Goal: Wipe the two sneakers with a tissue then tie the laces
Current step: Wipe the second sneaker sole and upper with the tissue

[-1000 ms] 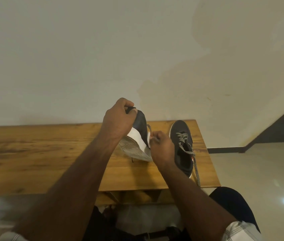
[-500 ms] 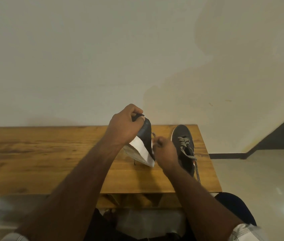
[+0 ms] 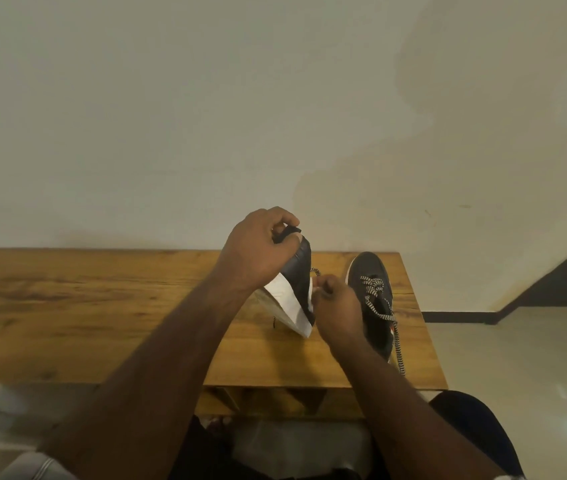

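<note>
The left hand [image 3: 258, 249] grips a sneaker [image 3: 296, 289] tilted on its side above the table [image 3: 102, 306], sole toward the camera. The right hand [image 3: 337, 306] pinches a tissue [image 3: 314, 295] against its edge. The second sneaker [image 3: 374, 299] lies flat, toe toward the wall.

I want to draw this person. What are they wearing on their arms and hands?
Nothing on the left hand or right hand: no gloves, rings or watch show. Both forearms are bare. Pale striped sleeve edges peek in at the bottom corners.

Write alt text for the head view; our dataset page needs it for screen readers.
A left hand holds a dark sneaker tilted above a wooden table while the right hand pinches something white against its side. A second sneaker with loose striped laces lies alongside.
</note>
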